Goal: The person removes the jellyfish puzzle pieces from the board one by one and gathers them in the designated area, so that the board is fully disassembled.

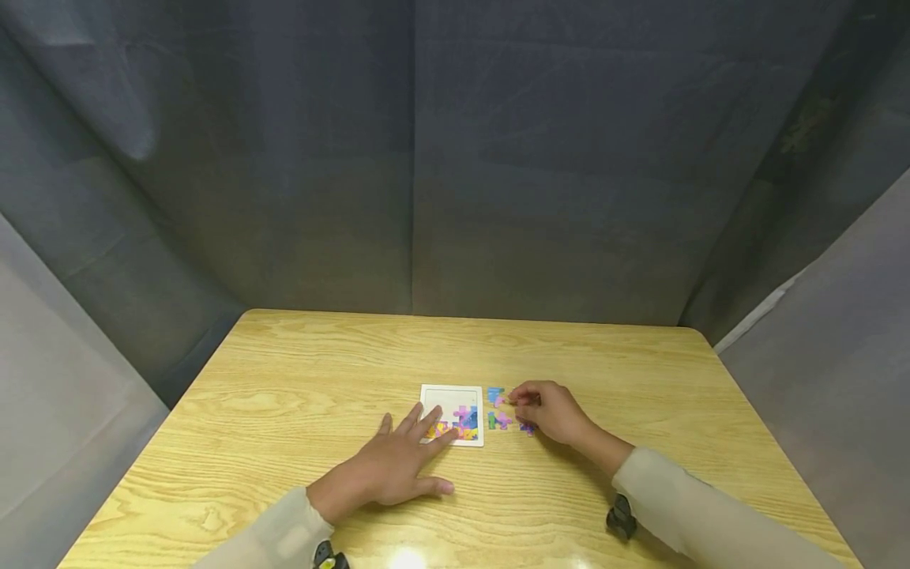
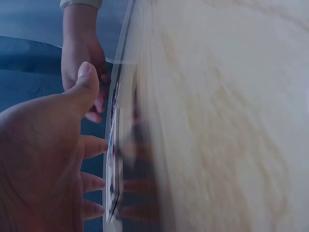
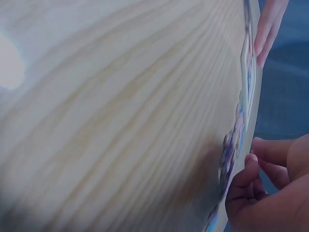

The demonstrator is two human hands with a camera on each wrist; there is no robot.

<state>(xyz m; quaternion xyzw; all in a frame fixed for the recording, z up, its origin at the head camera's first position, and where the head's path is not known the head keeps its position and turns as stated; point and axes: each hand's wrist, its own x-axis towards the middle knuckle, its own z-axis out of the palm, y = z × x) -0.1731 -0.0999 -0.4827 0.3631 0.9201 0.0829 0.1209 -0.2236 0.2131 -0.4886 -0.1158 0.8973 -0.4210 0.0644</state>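
A white puzzle tray (image 1: 478, 388) lies on the table with colourful jigsaw pieces (image 1: 467, 419) fitted along its lower and right side. My left hand (image 1: 400, 466) is spread out, its fingertips over the tray's left and lower part and its thumb out over the wood. Just right of the tray are loose jigsaw pieces, among them a blue one (image 1: 494, 393) and a pink one (image 1: 504, 420). Over these my right hand (image 1: 550, 411) bends its fingers, thumb and index tips close together; I cannot tell whether a piece is between them. Its fingers partly hide the pieces below.
The wooden table (image 1: 284, 379) extends around the tray on all sides. Grey curtains (image 1: 554, 158) hang behind its far edge, and pale panels (image 1: 839, 316) flank it. A dark wrist device (image 1: 621, 518) sits at the right sleeve.
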